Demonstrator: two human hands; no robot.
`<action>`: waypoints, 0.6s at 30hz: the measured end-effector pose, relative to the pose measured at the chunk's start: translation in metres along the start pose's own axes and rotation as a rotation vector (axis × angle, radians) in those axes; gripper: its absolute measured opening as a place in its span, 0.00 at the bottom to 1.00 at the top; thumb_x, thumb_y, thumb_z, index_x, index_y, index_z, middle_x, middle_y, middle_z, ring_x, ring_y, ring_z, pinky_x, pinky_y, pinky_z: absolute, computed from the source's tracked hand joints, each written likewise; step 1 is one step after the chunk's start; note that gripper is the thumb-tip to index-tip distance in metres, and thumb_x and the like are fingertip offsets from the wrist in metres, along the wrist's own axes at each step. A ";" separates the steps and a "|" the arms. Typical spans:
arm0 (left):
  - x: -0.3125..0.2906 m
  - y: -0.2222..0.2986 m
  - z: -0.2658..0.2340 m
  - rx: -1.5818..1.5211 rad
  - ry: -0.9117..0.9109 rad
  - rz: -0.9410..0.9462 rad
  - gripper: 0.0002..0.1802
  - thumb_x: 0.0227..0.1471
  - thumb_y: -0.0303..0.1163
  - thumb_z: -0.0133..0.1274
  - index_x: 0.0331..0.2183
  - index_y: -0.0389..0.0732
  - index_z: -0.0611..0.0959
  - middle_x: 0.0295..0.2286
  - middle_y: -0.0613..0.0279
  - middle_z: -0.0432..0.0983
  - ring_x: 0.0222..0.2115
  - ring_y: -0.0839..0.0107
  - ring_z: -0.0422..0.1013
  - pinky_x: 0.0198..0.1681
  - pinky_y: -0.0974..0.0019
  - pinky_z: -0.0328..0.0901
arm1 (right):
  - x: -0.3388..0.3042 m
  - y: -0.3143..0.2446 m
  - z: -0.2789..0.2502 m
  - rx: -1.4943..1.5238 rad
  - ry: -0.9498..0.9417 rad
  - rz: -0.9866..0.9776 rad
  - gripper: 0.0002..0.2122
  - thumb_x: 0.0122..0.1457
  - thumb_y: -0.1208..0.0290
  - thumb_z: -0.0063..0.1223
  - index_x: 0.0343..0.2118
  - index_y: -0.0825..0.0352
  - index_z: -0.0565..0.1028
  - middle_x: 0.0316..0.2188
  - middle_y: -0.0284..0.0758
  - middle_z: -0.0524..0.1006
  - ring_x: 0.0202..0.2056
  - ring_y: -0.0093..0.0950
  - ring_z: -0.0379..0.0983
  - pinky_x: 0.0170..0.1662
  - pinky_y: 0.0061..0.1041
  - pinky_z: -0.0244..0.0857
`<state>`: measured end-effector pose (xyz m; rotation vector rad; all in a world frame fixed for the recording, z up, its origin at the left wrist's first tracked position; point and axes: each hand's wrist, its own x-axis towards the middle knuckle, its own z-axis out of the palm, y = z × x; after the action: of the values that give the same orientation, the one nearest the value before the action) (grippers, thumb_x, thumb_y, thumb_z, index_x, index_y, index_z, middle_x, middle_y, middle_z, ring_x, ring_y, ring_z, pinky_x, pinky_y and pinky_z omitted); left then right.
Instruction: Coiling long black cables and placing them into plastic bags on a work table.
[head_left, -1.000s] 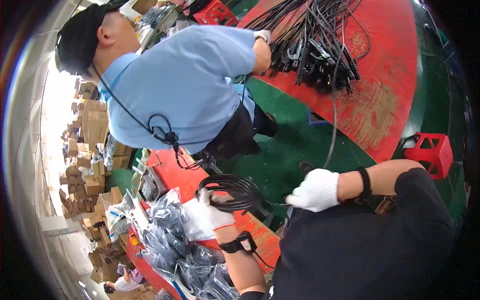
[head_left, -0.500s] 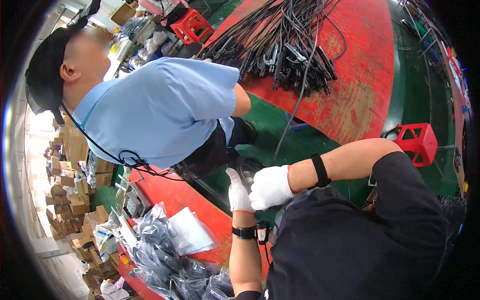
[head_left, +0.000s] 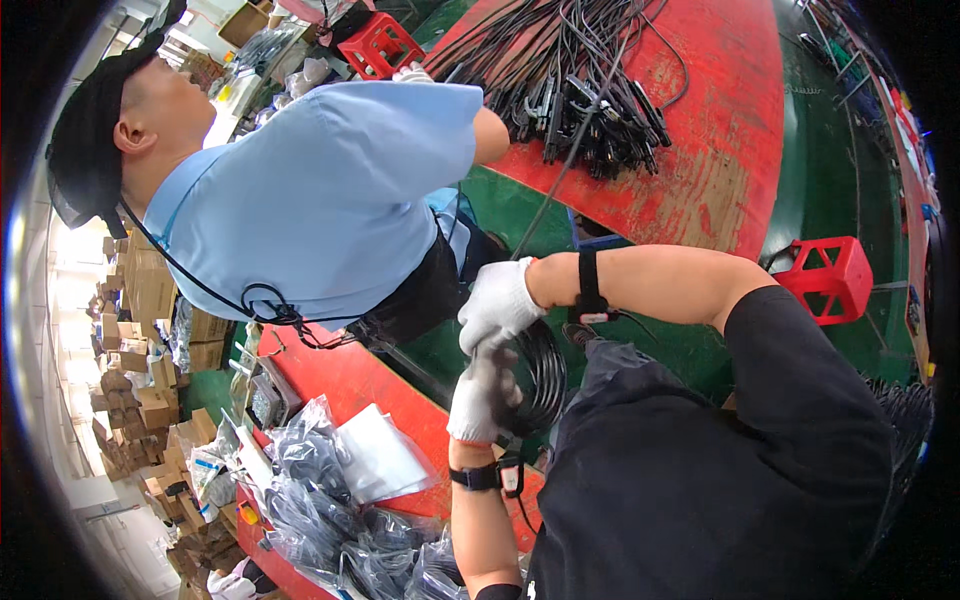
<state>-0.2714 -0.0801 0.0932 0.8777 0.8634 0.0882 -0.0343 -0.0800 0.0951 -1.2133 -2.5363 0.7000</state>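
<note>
In white knitted gloves, both my hands are at a coil of black cable (head_left: pixel 545 372) in front of my body. My left hand (head_left: pixel 482 398) is closed around the coil's left side. Just beyond it, my right hand (head_left: pixel 500 305) is closed on the cable, its fingers close to the left ones and partly hidden. From the right hand a single strand (head_left: pixel 560 178) stretches up to the heap of black cables (head_left: pixel 600 120) on the far red table (head_left: pixel 715 190). Clamp-like black and metal ends show along that heap's near edge.
A person in a light blue shirt (head_left: pixel 320 190) stands close on my left, with a gloved hand by the cable heap. Bagged dark goods (head_left: pixel 330 500) and clear plastic sheets (head_left: pixel 380 455) lie on the near red table. A red stool (head_left: pixel 835 282) stands at right; cardboard boxes (head_left: pixel 150 280) are stacked at far left.
My right hand has moved up and left, exposing more of the coil. My left hand has tilted and closed round it. The strand has shifted left, and the other person's gloved hand has come into view.
</note>
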 end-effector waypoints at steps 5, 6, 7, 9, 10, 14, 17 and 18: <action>-0.070 0.004 -0.023 -0.216 -0.046 0.093 0.20 0.59 0.42 0.58 0.41 0.34 0.78 0.14 0.76 0.56 0.13 0.77 0.53 0.22 0.67 0.52 | -0.017 0.018 -0.014 0.206 0.027 0.116 0.18 0.69 0.46 0.46 0.56 0.44 0.77 0.45 0.35 0.82 0.43 0.42 0.80 0.44 0.41 0.73; -0.094 -0.002 -0.036 -0.304 -0.041 0.149 0.19 0.59 0.42 0.58 0.39 0.35 0.78 0.13 0.79 0.55 0.12 0.79 0.51 0.21 0.68 0.50 | -0.027 0.038 -0.008 0.211 0.067 0.160 0.20 0.70 0.45 0.44 0.59 0.45 0.76 0.47 0.36 0.83 0.46 0.42 0.79 0.47 0.41 0.73; -0.126 -0.013 -0.051 -0.433 0.023 0.227 0.19 0.60 0.43 0.56 0.39 0.35 0.78 0.13 0.81 0.54 0.11 0.81 0.50 0.21 0.69 0.49 | -0.039 0.054 -0.008 0.143 0.043 0.313 0.21 0.69 0.46 0.45 0.59 0.47 0.76 0.47 0.36 0.83 0.45 0.43 0.80 0.48 0.40 0.73; -0.177 -0.020 -0.072 -0.611 0.085 0.397 0.19 0.63 0.45 0.52 0.38 0.36 0.77 0.12 0.83 0.53 0.10 0.83 0.48 0.21 0.70 0.47 | -0.085 0.096 -0.005 -0.122 0.129 0.375 0.17 0.68 0.50 0.48 0.56 0.47 0.78 0.40 0.41 0.83 0.39 0.47 0.80 0.41 0.45 0.74; -0.197 -0.021 -0.082 -0.666 0.108 0.494 0.19 0.65 0.45 0.50 0.37 0.37 0.77 0.11 0.83 0.53 0.10 0.83 0.47 0.21 0.69 0.47 | -0.105 0.105 -0.008 -0.168 0.104 0.431 0.16 0.68 0.52 0.49 0.55 0.46 0.78 0.33 0.43 0.81 0.35 0.48 0.80 0.37 0.46 0.73; -0.223 -0.031 -0.097 -0.718 0.283 0.533 0.20 0.65 0.48 0.53 0.40 0.38 0.77 0.13 0.83 0.54 0.11 0.84 0.47 0.23 0.69 0.48 | -0.121 0.059 0.016 -0.254 -0.013 0.511 0.13 0.67 0.54 0.49 0.50 0.44 0.78 0.25 0.39 0.80 0.27 0.42 0.80 0.27 0.43 0.72; -0.222 -0.040 -0.111 -0.867 0.416 0.582 0.20 0.66 0.47 0.54 0.42 0.38 0.78 0.15 0.82 0.54 0.14 0.83 0.47 0.25 0.70 0.49 | -0.092 -0.041 0.035 -0.142 -0.130 0.357 0.11 0.67 0.55 0.48 0.49 0.44 0.76 0.27 0.36 0.81 0.25 0.40 0.81 0.24 0.42 0.72; -0.221 -0.043 -0.119 -0.924 0.415 0.613 0.19 0.67 0.46 0.53 0.42 0.37 0.78 0.16 0.81 0.55 0.15 0.83 0.48 0.26 0.69 0.51 | -0.078 -0.068 0.034 -0.110 -0.229 0.352 0.11 0.67 0.56 0.47 0.49 0.45 0.76 0.28 0.36 0.81 0.26 0.40 0.81 0.25 0.42 0.72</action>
<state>-0.5131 -0.1214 0.1618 0.2064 0.7795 1.1445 -0.0449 -0.1883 0.1003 -1.7358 -2.5956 0.8255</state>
